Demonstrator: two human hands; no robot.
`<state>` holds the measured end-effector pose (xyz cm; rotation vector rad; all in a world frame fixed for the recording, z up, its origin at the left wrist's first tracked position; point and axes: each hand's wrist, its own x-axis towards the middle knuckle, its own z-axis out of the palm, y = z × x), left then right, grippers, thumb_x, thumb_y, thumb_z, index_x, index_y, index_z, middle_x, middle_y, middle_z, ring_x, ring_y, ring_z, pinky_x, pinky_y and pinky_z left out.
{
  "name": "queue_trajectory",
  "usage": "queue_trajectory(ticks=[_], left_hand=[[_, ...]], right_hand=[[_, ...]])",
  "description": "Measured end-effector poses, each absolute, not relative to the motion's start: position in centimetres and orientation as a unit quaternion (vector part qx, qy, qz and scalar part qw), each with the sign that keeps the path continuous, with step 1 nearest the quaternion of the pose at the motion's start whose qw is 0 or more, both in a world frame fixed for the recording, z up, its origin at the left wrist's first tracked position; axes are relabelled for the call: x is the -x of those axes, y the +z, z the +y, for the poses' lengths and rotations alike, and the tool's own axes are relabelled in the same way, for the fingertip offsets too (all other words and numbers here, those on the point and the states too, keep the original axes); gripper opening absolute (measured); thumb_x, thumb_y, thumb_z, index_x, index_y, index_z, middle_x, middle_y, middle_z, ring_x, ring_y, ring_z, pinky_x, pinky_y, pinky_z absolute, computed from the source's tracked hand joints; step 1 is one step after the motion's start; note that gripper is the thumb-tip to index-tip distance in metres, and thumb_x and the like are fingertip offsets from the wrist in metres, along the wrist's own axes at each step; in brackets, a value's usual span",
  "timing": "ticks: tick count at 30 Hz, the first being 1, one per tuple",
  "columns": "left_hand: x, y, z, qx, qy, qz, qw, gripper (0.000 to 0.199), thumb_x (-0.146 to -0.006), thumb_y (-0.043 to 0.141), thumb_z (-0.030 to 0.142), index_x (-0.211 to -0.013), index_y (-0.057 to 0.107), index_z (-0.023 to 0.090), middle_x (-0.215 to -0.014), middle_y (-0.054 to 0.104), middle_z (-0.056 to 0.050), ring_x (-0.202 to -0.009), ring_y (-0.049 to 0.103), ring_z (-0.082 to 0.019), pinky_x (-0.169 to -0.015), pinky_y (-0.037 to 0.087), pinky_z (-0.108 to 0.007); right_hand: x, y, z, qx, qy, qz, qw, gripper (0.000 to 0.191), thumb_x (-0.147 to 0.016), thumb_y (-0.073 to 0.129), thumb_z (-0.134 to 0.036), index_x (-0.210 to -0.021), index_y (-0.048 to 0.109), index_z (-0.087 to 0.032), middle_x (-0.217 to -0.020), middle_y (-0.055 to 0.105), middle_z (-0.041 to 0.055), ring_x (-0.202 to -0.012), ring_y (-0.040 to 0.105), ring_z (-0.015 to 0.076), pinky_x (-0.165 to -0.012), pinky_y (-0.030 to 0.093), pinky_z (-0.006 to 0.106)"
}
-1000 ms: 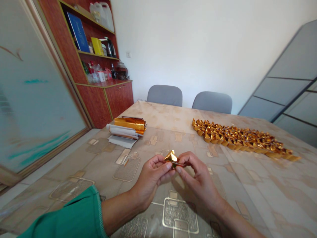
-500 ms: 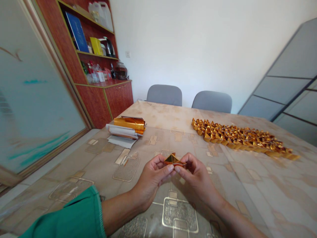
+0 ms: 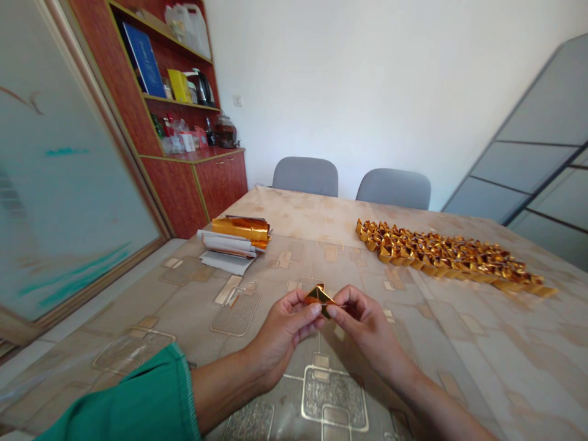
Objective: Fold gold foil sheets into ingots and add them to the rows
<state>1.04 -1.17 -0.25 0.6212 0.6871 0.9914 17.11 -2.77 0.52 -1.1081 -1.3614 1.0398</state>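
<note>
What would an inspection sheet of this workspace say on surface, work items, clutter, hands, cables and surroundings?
Surface: table, patterned cover, glossy in places.
Work items: foil piece, gold, partly hidden by fingers; sheets, gold and white, piled at left; folded pieces, gold, massed at right.
Clutter: mixed bottles and packages on the cabinet; nothing seen among the work items.
Hands: left hand and right hand both pinch the foil piece.
Cables: nothing seen.
Surroundings: two chairs beyond the table; white wall.
</note>
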Motion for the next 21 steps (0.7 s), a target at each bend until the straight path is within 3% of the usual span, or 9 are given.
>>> queue_trajectory(ticks=[7,14,21], left_hand=[[-0.93,-0.02,-1.03,-0.300,0.473,0.312,0.768,0.031,-0.067,0.089,0.023,-0.085,0.066,0.014,-0.088,0.071,-0.003,-0.079,0.066,-0.012,-0.079,0.053,-0.025],[-0.89,-0.16,-1.03,-0.296,0.458,0.328,0.771,0.031,-0.064,0.090,0.025,-0.081,0.066,0.015,-0.078,0.069,0.001,-0.066,0.062,-0.007,-0.069,0.051,-0.019],[-0.93,-0.09,-1.03,-0.310,0.456,0.338,0.762,0.033,-0.065,0.090,0.028,-0.083,0.066,0.014,-0.077,0.070,0.001,-0.064,0.062,-0.007,-0.066,0.050,-0.019]], right_hand=[[-17.63,0.81,-2.85,0.448,0.445,-0.565,0.531,0.039,-0.074,0.080,-0.048,-0.095,0.060,-0.023,-0.088,0.063,0.0006,-0.077,0.058,0.0174,-0.069,0.046,0.030],[-16.94,0.50,-2.93,0.442,0.495,-0.539,0.519,0.040,-0.078,0.074,-0.057,-0.070,0.059,-0.021,-0.065,0.059,-0.0021,-0.061,0.051,0.0138,-0.059,0.042,0.027],[-16.92,0.42,-2.79,0.449,0.509,-0.529,0.510,0.042,-0.075,0.074,-0.060,-0.070,0.057,-0.022,-0.065,0.059,-0.0020,-0.060,0.050,0.0142,-0.059,0.041,0.027]])
